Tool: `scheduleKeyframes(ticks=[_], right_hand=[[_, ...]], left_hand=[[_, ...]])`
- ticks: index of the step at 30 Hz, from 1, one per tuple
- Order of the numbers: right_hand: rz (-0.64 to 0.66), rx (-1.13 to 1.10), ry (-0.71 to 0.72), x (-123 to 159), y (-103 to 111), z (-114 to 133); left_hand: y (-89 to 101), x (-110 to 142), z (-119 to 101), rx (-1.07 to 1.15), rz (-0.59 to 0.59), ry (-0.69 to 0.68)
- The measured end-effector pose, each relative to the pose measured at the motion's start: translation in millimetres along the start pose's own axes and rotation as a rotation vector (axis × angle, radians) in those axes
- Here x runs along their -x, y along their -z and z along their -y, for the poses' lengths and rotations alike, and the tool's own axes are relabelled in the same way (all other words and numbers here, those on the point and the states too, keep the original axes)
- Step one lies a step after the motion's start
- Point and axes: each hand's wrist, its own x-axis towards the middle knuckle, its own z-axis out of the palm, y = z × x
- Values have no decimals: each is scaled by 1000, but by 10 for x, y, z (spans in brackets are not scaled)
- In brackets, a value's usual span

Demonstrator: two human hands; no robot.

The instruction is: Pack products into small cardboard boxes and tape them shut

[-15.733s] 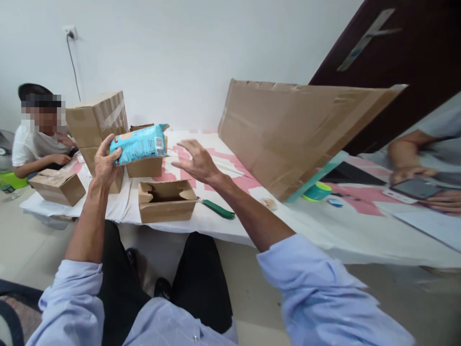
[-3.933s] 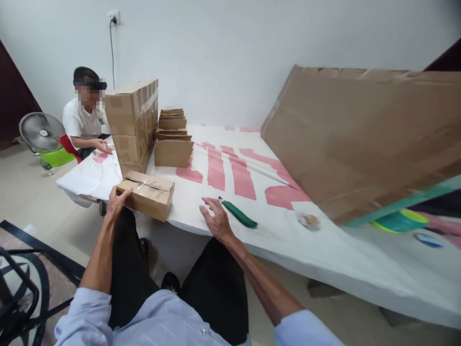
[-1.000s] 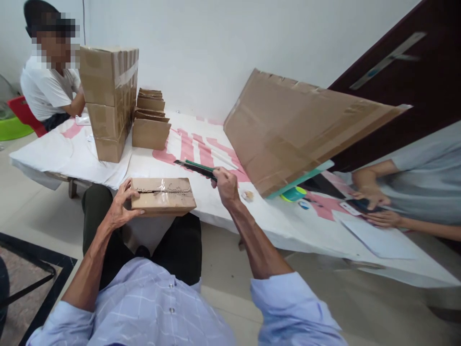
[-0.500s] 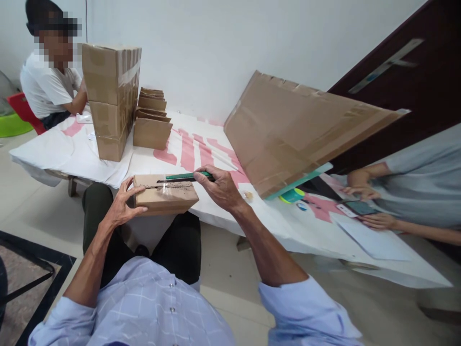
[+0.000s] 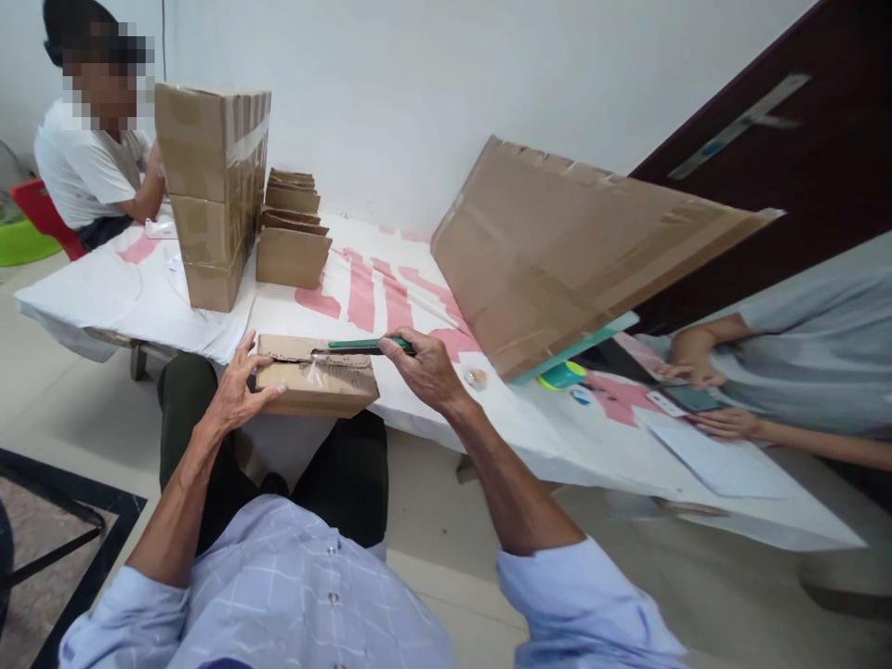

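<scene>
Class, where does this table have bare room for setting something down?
Bare: pink-marked cloth between the low cardboard row and large panel; the front strip between right forearm and white paper. Crowded: the near edge, where the left hand touches the small box and the right hand holds a green cutter at its top; the left, under the carton stack.

My left hand (image 5: 235, 392) clasps the left end of a taped cardboard box (image 5: 317, 402) at the near edge of the white-covered table (image 5: 557, 435), while my right hand (image 5: 424, 368) grips a green cutter (image 5: 355, 346), its tip at the top seam. Beyond stand stacked cartons (image 5: 202, 195) and, rightward, a leaning cardboard panel (image 5: 571, 260).
</scene>
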Motion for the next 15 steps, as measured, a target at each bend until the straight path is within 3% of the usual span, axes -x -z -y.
scheduleKeyframes(ticks=[6,11,15], right_hand=[[77,-77,-45,43,3,-43],[9,-76,-32,23,50,68],[46,-57,31,18,62,245]], left_hand=[[107,-168,81,90,108,-8],[36,-158,122,156,98,-14],[-20,-121,118,168,92,-10]])
